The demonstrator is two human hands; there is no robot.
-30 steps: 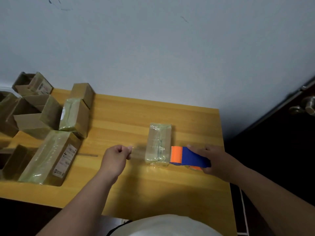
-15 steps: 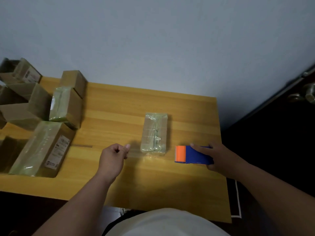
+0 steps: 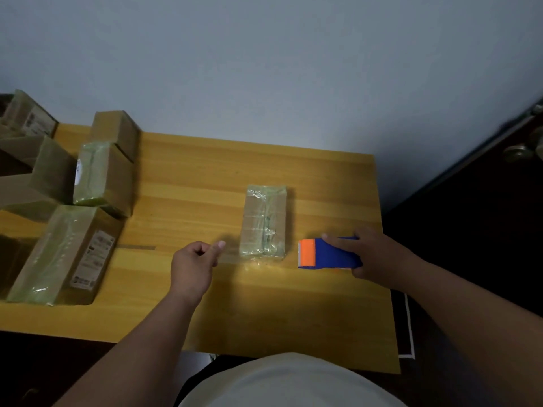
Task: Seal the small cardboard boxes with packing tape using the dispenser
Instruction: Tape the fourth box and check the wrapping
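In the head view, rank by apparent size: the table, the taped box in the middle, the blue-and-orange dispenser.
1. Table.
2. Taped box.
3. Dispenser, partly covered by the right hand, so this last gap is unsure.

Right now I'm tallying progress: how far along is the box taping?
Done: centre box looks wrapped in tape, as do two boxes at left. In hand: right hand holds the dispenser; left hand pinches something unclear. Left: open boxes.

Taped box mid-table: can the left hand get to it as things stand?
Probably yes. The left hand sits just beside the taped box with only bare table between them; the right hand and dispenser are on the other side.
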